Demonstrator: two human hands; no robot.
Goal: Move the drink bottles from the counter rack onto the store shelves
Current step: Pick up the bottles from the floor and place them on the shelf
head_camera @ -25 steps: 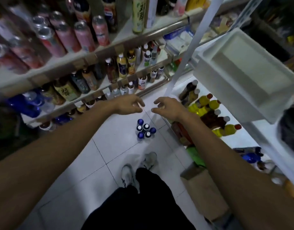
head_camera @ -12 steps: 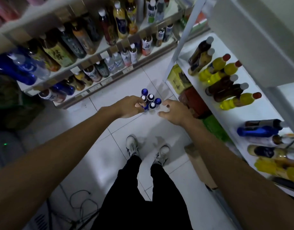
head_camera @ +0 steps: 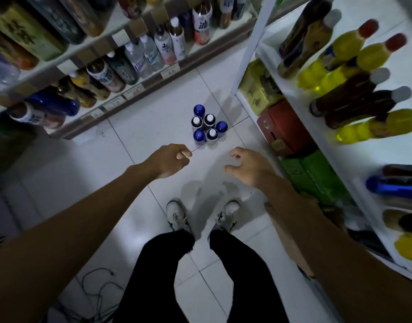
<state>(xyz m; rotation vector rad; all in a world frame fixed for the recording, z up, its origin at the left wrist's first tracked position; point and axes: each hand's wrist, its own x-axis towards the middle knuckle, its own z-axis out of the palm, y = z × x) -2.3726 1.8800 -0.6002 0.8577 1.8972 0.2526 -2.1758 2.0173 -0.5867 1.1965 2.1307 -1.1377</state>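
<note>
White tiled floor [head_camera: 153,108] down a narrow shop aisle, and we're looking straight down past a pair of pale shoes [head_camera: 177,215]. Six small bottles [head_camera: 207,128] stand upright in a tight cluster on the tiles, three with blue caps and three with white, touching one another, just ahead of both hands.

Left hand [head_camera: 170,159] hangs near the cluster, short of it, fingers curled in toward the palm, holding nothing. Right hand [head_camera: 249,167] is spread wider, fingers bent and apart, also holding nothing. Neither touches a bottle.

This reads as the reach before a pick-up, with nothing shelved from this batch yet. The next move calls for both hands to drop lower and close round the bottles. They're packed tight, so taking the outer ones first looks safest, since a nudge could topple the rest.

Now the storage. The store shelves [head_camera: 135,89] on the left run in tiers, crowded with upright bottles: clear water bottles [head_camera: 149,57] on the lower row, darker tea-coloured ones above. Labels are too blurred to read. On the right, a white rack [head_camera: 363,155] carries bottles lying on their sides: yellow bottles [head_camera: 340,52] with red caps, dark bottles [head_camera: 354,89] with grey caps, and a blue bottle [head_camera: 391,187] nearer us. Beneath it sit a yellow carton [head_camera: 258,89], a red carton [head_camera: 284,127] and a green carton [head_camera: 309,173].
</note>
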